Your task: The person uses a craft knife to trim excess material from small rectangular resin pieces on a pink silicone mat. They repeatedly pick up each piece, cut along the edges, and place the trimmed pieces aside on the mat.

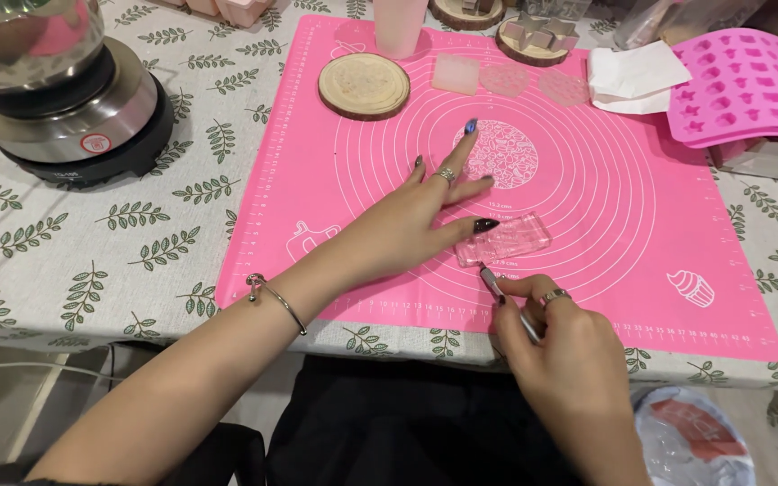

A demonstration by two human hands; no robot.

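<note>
A small clear rectangular block (503, 239) is being worked on near the front edge of the pink silicone mat (335, 171), just in front of the patterned white oval (500, 154) at the mat's centre. The block is being steadied by the left hand (407, 229), which is spread flat and wide open on the mat, nothing being clasped; only its thumb tip is being pressed against the block's left end, while the other fingers are being fanned toward the oval. A thin metal tool (506, 303) is being held in the right hand (560, 346), pinched closed between thumb and forefinger like a pen, its tip being brought to the block's near left corner. Whether the tip is actually touching the block cannot be told.

As for progress, the work is judged to be at an early or middle point: the block is lying flat and whole on the mat, and nothing is seen to be lifted or separated from it. Three pale translucent pieces (508, 77) are lying in a row toward the mat's back edge, beside a round wooden disc (364, 85), and appear finished or set aside. A pink mould tray (749, 85) is resting past the mat's back right corner, its cavities looking empty. A steel pot on a hotplate (56, 90) is standing on the leaf-printed tablecloth (137, 225) beyond the mat's left edge.
</note>
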